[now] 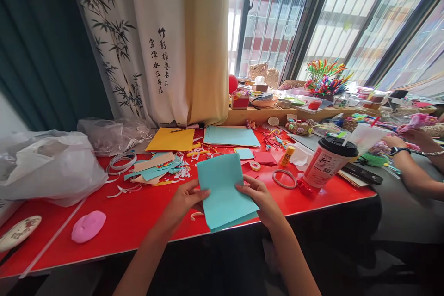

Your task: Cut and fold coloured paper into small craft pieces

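A folded sheet of light blue paper [225, 189] is held up between both my hands, just over the front edge of the red table. My left hand [190, 198] pinches its left side, thumb on the near face and fingers behind. At the right side my right hand [259, 196] grips it in the same way, thumb in front. The paper's lower edge gapes a little, showing a second layer behind. Beyond it lie a small blue paper piece [244, 153], red paper pieces [265, 157], a round cookie-shaped item [255, 165] and a yellow glue stick [287, 156].
On the red table [132, 222] are paper scraps [156, 166], yellow sheets [170, 139], blue sheets [231, 135], tape rolls [121, 162], a pink lump [89, 226] and a plastic bag [52, 166]. A lidded cup [326, 164] stands right. Another person's arms [412, 162] reach in at far right.
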Tool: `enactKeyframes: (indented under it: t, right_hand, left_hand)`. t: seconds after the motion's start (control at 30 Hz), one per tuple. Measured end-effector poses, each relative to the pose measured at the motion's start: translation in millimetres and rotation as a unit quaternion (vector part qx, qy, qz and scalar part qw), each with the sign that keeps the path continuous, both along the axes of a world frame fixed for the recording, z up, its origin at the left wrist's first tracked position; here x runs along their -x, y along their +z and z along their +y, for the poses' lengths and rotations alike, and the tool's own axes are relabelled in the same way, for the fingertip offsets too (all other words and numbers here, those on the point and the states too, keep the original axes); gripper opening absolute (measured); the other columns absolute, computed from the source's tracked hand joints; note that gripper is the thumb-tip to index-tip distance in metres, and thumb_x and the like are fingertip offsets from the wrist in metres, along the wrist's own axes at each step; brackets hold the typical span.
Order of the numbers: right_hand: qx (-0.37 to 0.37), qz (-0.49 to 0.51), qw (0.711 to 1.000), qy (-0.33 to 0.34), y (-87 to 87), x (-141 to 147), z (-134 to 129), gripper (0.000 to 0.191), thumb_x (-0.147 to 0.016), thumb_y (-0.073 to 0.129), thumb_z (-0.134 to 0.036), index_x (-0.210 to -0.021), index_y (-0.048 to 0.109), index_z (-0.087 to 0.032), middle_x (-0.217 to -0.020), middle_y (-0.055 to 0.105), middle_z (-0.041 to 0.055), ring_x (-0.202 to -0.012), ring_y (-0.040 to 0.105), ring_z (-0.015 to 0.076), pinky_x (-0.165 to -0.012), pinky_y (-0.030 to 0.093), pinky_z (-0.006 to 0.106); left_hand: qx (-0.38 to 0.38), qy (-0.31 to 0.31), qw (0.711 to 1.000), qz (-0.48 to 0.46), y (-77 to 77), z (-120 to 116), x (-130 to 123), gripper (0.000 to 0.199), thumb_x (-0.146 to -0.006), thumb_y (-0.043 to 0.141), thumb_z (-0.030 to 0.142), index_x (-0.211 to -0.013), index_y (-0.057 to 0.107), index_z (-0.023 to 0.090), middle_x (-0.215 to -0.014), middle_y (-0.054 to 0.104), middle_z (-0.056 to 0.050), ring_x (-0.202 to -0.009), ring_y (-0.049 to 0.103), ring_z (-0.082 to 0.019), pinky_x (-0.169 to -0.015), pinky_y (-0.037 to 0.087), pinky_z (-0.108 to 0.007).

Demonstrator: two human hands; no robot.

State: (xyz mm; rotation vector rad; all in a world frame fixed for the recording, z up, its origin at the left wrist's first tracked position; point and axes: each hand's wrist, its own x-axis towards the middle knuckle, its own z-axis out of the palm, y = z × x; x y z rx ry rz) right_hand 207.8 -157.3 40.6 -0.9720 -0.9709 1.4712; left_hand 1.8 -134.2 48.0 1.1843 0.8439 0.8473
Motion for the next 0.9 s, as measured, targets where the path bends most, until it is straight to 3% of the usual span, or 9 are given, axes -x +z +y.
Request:
enactKeyframes:
  t: [0.1, 0.2, 0.33, 0.4, 0.5, 0.6, 0.7, 0.77, 0.9]
  right_hand:
    - [-0.021, 0.011, 1.0, 0.002, -1.4, -0.7, 0.7, 0.024, -0.064, 0.067, -0.025, -0.088, 0.07, -0.02, -0.07, 0.065, 0.0019, -0.055, 0.053, 0.0122, -0.05, 0.039, 0.023]
    - [-0.024, 0.055, 0.998, -0.011, -2.3, 1.3, 0.6, 0.025, -0.067, 0.065, -0.027, -0.091, 0.068, -0.023, -0.074, 0.065, 0.0018, -0.06, 0.055, 0.0133, -0.053, 0.04, 0.024]
    - [0.002, 0.163, 0.986, -0.015, -2.2, 12.4, -4.3, 0.047, -0.073, 0.052, -0.057, -0.104, 0.062, -0.022, -0.098, 0.064, 0.0065, -0.084, 0.06, 0.0203, -0.071, 0.046, 0.032]
    - [-0.015, 0.186, 0.982, 0.002, -1.8, 19.6, -7.2, 0.055, -0.072, 0.05, -0.062, -0.106, 0.06, -0.019, -0.106, 0.061, 0.0102, -0.094, 0.058, 0.0237, -0.078, 0.046, 0.037]
    - [-0.041, 0.17, 0.984, -0.042, -2.3, 26.4, -7.3, 0.042, -0.072, 0.064, -0.043, -0.104, 0.058, -0.019, -0.105, 0.061, 0.0083, -0.094, 0.057, 0.0212, -0.078, 0.046, 0.033]
    - [-0.053, 0.155, 0.981, -0.104, -5.2, 26.6, -3.1, 0.032, -0.071, 0.067, -0.032, -0.099, 0.058, -0.019, -0.095, 0.061, 0.0042, -0.084, 0.057, 0.016, -0.071, 0.046, 0.027]
    - [-0.068, 0.124, 0.983, -0.119, -8.0, 24.1, 0.1, 0.03, -0.073, 0.066, -0.031, -0.099, 0.056, -0.021, -0.087, 0.06, 0.0015, -0.077, 0.056, 0.0131, -0.066, 0.045, 0.023]
    - [-0.073, 0.09, 0.987, -0.11, -8.2, 23.4, 0.6, 0.028, -0.074, 0.065, -0.031, -0.098, 0.055, -0.022, -0.084, 0.059, -0.0001, -0.073, 0.054, 0.0116, -0.063, 0.044, 0.021]
    - [-0.076, 0.049, 0.992, -0.084, -5.1, 25.4, -0.5, 0.026, -0.075, 0.063, -0.034, -0.096, 0.055, -0.022, -0.083, 0.059, -0.0002, -0.073, 0.054, 0.0115, -0.062, 0.044, 0.021]
  left_hand:
    - [0.009, 0.006, 0.999, -0.037, -3.3, -2.0, -0.2, 0.022, -0.065, 0.063, 0.022, -0.085, 0.07, 0.016, -0.063, 0.064, -0.003, -0.057, 0.058, -0.013, -0.05, 0.046, -0.021]
    - [-0.007, 0.03, 0.999, -0.037, -7.4, -3.7, -3.3, 0.018, -0.064, 0.055, 0.015, -0.069, 0.072, 0.016, -0.06, 0.063, -0.003, -0.055, 0.058, -0.013, -0.052, 0.046, -0.021]
    - [-0.094, 0.112, 0.989, 0.008, -11.5, -7.0, -9.0, 0.025, -0.069, 0.048, 0.016, -0.07, 0.072, 0.02, -0.07, 0.065, -0.002, -0.067, 0.06, -0.014, -0.065, 0.049, -0.024]
    - [-0.159, 0.126, 0.978, 0.055, -13.4, -8.8, -11.0, 0.027, -0.073, 0.046, 0.018, -0.075, 0.073, 0.022, -0.076, 0.063, -0.002, -0.069, 0.059, -0.013, -0.068, 0.049, -0.025]
    - [-0.27, 0.079, 0.948, 0.145, -13.6, -12.4, -12.1, 0.032, -0.078, 0.042, 0.018, -0.088, 0.072, 0.027, -0.082, 0.059, -0.003, -0.073, 0.056, -0.014, -0.069, 0.048, -0.025]
    - [-0.331, -0.02, 0.924, 0.19, -7.7, -16.9, -10.8, 0.034, -0.081, 0.041, 0.018, -0.094, 0.069, 0.029, -0.095, 0.058, -0.005, -0.086, 0.056, -0.016, -0.078, 0.046, -0.028]
    - [-0.281, -0.085, 0.943, 0.157, -0.6, -17.4, -10.1, 0.03, -0.079, 0.051, 0.027, -0.106, 0.064, 0.03, -0.123, 0.051, -0.004, -0.108, 0.05, -0.022, -0.09, 0.042, -0.03]
    - [-0.196, -0.049, 0.973, 0.109, 0.1, -13.5, -13.0, 0.048, -0.077, 0.055, 0.036, -0.124, 0.048, 0.032, -0.132, 0.045, -0.005, -0.115, 0.047, -0.024, -0.089, 0.043, -0.032]
    - [-0.064, 0.032, 0.995, 0.073, -8.8, -2.3, -26.5, 0.052, -0.072, 0.058, 0.048, -0.114, 0.054, 0.018, -0.105, 0.063, -0.01, -0.089, 0.06, -0.023, -0.067, 0.049, -0.029]
